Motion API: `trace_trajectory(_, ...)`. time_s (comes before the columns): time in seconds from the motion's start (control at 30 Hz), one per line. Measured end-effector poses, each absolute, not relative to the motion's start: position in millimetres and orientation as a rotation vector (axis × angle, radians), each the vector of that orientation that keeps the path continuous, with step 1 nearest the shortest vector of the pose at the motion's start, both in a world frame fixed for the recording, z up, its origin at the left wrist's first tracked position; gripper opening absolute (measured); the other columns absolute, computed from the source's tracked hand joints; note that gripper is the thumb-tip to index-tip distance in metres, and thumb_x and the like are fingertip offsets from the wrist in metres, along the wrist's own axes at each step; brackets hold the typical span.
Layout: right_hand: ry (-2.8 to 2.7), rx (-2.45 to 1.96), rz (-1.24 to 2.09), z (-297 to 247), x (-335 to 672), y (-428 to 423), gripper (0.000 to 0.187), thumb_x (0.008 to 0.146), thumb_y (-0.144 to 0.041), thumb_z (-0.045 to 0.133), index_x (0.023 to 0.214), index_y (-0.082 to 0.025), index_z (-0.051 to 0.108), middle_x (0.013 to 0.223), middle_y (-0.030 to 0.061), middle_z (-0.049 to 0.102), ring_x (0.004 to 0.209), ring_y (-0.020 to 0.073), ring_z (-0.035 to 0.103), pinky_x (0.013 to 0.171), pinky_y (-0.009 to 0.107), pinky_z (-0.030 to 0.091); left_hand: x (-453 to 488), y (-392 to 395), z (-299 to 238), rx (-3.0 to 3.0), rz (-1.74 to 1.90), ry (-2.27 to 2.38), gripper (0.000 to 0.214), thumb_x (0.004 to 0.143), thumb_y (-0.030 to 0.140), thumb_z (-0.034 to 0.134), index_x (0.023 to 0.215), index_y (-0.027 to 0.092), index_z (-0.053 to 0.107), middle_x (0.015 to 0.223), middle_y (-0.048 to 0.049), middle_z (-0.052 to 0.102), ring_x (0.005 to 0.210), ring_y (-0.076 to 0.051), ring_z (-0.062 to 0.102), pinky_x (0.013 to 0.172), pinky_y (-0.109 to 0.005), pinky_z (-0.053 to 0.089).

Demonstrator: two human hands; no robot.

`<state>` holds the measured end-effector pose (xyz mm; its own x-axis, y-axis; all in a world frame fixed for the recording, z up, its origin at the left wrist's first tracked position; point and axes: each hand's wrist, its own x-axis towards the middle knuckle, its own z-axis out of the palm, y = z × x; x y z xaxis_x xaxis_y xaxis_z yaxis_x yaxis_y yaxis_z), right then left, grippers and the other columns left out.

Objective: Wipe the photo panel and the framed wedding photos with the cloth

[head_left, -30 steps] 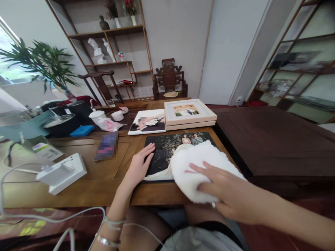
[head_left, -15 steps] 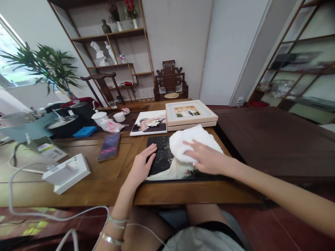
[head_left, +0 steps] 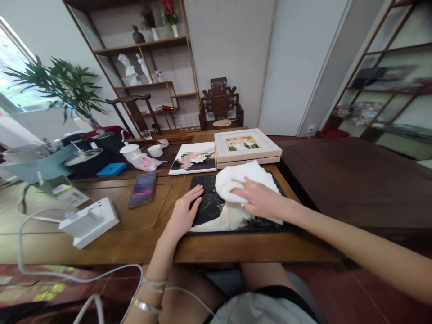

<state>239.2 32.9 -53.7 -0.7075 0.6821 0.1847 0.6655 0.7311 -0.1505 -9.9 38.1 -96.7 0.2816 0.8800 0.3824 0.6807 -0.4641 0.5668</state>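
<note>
At the near edge of the brown wooden desk (head_left: 256, 249), head view: a flat rectangular black photo panel (head_left: 211, 204), printed with a pale dress, lies face up. A fluffy white cloth (head_left: 227, 177) covers much of its upper middle and right side.

Left hand (head_left: 188, 204): open, fingers extended, laid on the panel's left edge; grasps nothing. Right hand (head_left: 253, 194): palm down on the cloth, fingers spread and partly bent; cannot tell how firmly it grips.

Beyond the panel, a white-edged print (head_left: 194, 157) sits beside a stack of pale wooden picture frames (head_left: 220, 155). Cannot tell whether cloth and stack touch. Well left of the panel: a white power strip (head_left: 97, 222) with a plugged-in adapter, a flat purple item (head_left: 141, 189) (blurred), and a flat blue box (head_left: 111, 169).
</note>
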Motion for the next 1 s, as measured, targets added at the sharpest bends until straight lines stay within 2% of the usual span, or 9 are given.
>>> trace_trajectory(0.1,-2.688,-1.07,0.08,-53,239,60,0.043,0.073,-0.003,0.044,0.112,-0.012,0.059,0.123,0.0155,0.059,0.121,0.03,0.046,0.103,0.051,0.031,-10,38,-96,2.269,0.958,1.433,0.034,0.089,0.027,0.044,0.113,0.013,0.065,0.127,-0.0114,0.06,0.122,-0.023,0.053,0.107,-0.043,0.038)
trace_trajectory(0.23,-2.709,-1.06,0.089,-54,237,46,0.044,0.072,-0.003,0.045,0.114,-0.009,0.059,0.125,0.0195,0.056,0.123,0.031,0.045,0.103,0.052,0.031,-9,38,-97,2.263,0.966,1.444,0.035,0.089,0.026,0.044,0.114,0.012,0.064,0.128,-0.0119,0.059,0.122,-0.023,0.053,0.107,-0.043,0.038)
trace_trajectory(0.4,-2.817,-0.864,0.23,-59,228,-30,0.043,0.07,-0.008,0.052,0.112,-0.014,0.062,0.14,0.0197,0.043,0.135,0.035,0.027,0.106,0.058,0.021,-9,37,-98,2.263,0.964,1.435,0.035,0.089,0.026,0.044,0.113,0.013,0.065,0.128,-0.0113,0.06,0.123,-0.023,0.052,0.108,-0.042,0.037)
trace_trajectory(0.47,-2.844,-0.789,0.312,-58,226,-51,0.041,0.071,-0.013,0.055,0.11,-0.016,0.063,0.142,0.0189,0.041,0.135,0.0363,0.025,0.107,0.06,0.017,-8,37,-98,2.257,0.967,1.436,0.035,0.089,0.027,0.044,0.113,0.013,0.065,0.128,-0.0113,0.06,0.123,-0.023,0.052,0.108,-0.041,0.037)
trace_trajectory(0.57,-2.835,-0.787,0.355,-53,226,-50,0.042,0.071,-0.013,0.055,0.112,-0.016,0.063,0.14,0.0201,0.043,0.133,0.0336,0.031,0.107,0.056,0.022,-8,37,-98,2.25,0.972,1.44,0.034,0.089,0.027,0.045,0.113,0.015,0.065,0.128,-0.0102,0.06,0.123,-0.023,0.052,0.108,-0.042,0.037)
trace_trajectory(0.7,-2.78,-0.947,0.234,-50,229,-2,0.045,0.071,-0.007,0.049,0.115,-0.015,0.06,0.13,0.0187,0.053,0.126,0.0293,0.042,0.105,0.051,0.028,-9,37,-98,2.249,0.986,1.444,0.033,0.089,0.027,0.045,0.113,0.016,0.065,0.127,-0.0099,0.06,0.122,-0.023,0.053,0.107,-0.043,0.038)
trace_trajectory(0.87,-2.708,-1.046,0.145,-50,232,59,0.042,0.074,-0.006,0.045,0.113,-0.013,0.059,0.117,0.0147,0.061,0.109,0.03,0.053,0.094,0.046,0.038,-9,36,-97,2.245,0.993,1.454,0.034,0.088,0.027,0.045,0.112,0.013,0.065,0.127,-0.0112,0.06,0.122,-0.023,0.053,0.107,-0.042,0.038)
trace_trajectory(1.0,-2.685,-1.068,0.142,-48,224,48,0.042,0.073,-0.004,0.042,0.11,-0.013,0.06,0.104,0.0141,0.066,0.095,0.0292,0.058,0.085,0.044,0.042,-9,37,-97,2.251,0.999,1.447,0.033,0.089,0.027,0.045,0.112,0.016,0.065,0.126,-0.0096,0.061,0.122,-0.022,0.053,0.106,-0.043,0.038)
